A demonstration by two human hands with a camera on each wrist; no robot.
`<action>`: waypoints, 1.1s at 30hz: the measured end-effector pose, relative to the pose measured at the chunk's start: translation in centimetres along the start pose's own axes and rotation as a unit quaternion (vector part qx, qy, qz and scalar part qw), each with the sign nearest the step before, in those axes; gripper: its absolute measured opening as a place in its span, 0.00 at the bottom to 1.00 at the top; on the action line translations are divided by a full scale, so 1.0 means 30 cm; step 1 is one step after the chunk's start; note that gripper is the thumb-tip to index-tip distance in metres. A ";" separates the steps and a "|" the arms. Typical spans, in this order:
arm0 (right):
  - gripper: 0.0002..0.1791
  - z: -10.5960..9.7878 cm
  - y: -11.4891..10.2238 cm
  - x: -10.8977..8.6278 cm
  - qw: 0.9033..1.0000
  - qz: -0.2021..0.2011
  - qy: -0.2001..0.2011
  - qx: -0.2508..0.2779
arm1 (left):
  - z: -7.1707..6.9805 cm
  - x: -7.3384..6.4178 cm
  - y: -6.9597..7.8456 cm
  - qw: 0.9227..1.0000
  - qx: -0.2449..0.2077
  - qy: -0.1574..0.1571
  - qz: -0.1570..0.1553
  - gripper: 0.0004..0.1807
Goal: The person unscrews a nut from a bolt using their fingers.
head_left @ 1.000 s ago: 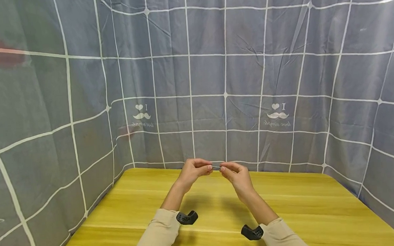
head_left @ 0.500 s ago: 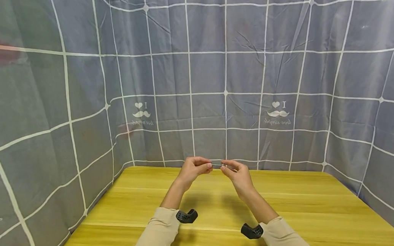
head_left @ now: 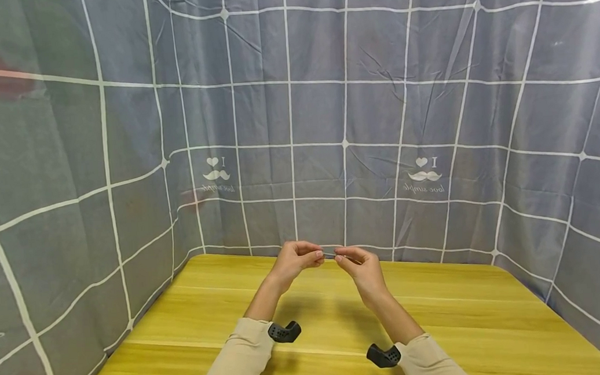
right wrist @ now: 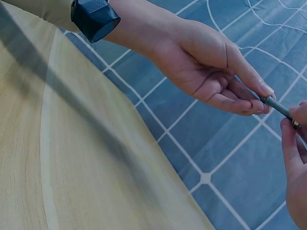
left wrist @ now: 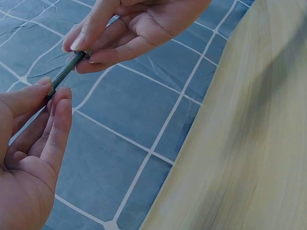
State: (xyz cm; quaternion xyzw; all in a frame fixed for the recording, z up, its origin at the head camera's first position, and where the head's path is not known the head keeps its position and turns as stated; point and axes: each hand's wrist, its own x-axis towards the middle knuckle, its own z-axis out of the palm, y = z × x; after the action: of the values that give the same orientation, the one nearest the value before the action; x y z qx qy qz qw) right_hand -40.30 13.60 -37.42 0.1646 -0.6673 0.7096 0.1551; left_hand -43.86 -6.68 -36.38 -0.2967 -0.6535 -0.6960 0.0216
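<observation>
Both hands are raised over the far side of the table, fingertips almost meeting. A grey threaded bolt (left wrist: 66,70) spans the small gap between them. My left hand (head_left: 291,265) pinches one end of it between thumb and fingers. At the other end, the thumb and fingers of my right hand (head_left: 362,269) pinch the bolt close to a small brass-coloured ring (right wrist: 295,124), which looks like a nut. Fingertips cover both bolt ends, so its head cannot be made out. In the head view the bolt is only a thin sliver.
The yellow wood-grain table (head_left: 209,310) reaches back to a grey curtain (head_left: 316,116) with white grid lines, which also hangs along the left and right sides. A black device (head_left: 285,332) sits at the left cuff, another black device (head_left: 384,355) at the right cuff.
Half a second ago my right thumb and fingers stood slightly apart, showing more of the bolt's end; now they are together on it again. My left hand has kept its hold.
</observation>
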 end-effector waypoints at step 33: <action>0.05 -0.276 0.126 -0.009 0.894 -0.114 -0.047 -0.431 | -0.081 -0.048 -0.143 0.972 0.225 0.027 -0.065 0.02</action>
State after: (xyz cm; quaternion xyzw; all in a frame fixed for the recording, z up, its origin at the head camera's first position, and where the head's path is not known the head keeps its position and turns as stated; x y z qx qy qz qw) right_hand -41.94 21.65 -41.38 0.1899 -0.8910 0.3209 0.2589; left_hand -45.39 -8.81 -40.79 -0.2226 -0.8102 -0.5390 0.0600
